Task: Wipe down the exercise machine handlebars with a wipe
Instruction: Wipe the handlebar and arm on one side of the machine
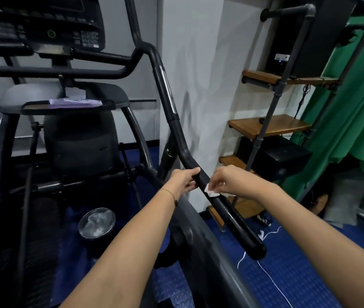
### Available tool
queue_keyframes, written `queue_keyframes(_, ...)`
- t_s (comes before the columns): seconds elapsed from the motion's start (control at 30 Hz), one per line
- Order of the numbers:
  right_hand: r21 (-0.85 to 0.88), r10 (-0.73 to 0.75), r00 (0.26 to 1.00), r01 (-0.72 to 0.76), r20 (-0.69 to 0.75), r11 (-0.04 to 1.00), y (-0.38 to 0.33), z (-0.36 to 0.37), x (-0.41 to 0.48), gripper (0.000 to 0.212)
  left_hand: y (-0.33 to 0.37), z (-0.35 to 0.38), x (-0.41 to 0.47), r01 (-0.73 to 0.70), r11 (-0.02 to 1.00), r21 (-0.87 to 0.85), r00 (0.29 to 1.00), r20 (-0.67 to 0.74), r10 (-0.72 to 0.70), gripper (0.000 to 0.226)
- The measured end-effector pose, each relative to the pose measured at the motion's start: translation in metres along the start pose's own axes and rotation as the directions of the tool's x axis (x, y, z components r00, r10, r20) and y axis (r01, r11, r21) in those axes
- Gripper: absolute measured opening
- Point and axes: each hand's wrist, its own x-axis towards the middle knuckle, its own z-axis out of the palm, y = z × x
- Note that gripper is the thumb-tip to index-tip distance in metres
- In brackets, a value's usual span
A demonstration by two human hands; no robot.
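Left hand grips black handlebar, fingers curled over bar; right hand just beside it pinches white wipe against bar's upper side.

The left hand grips the black right handlebar near frame centre. At its 3 o'clock, the right hand pinches a white wipe against the bar. The console sits at 11 o'clock.
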Motion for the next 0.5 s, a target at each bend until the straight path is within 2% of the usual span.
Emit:
queue_keyframes(0.1,0.001,-0.027,0.997,0.027,-0.074,1.000,0.003,0.006,0.001,0.018,0.003,0.003,-0.002,0.004,0.999,0.032,1.000,-0.020,-0.003,0.019)
queue_keyframes(0.23,0.057,-0.042,0.999,0.041,0.010,0.998,0.010,0.002,-0.010,0.015,0.005,0.003,0.000,0.023,0.998,0.060,0.999,-0.038,-0.021,0.018)
queue_keyframes(0.4,0.072,-0.017,0.998,0.021,-0.060,0.997,0.008,0.005,0.000,0.016,0.005,0.002,0.000,0.031,0.999,0.020,0.999,-0.022,-0.030,0.015)
queue_keyframes(0.5,0.086,-0.052,0.998,0.050,0.019,0.995,0.013,0.001,-0.007,0.015,0.004,0.002,-0.004,0.017,1.000,-0.003,1.000,-0.026,-0.017,0.014)
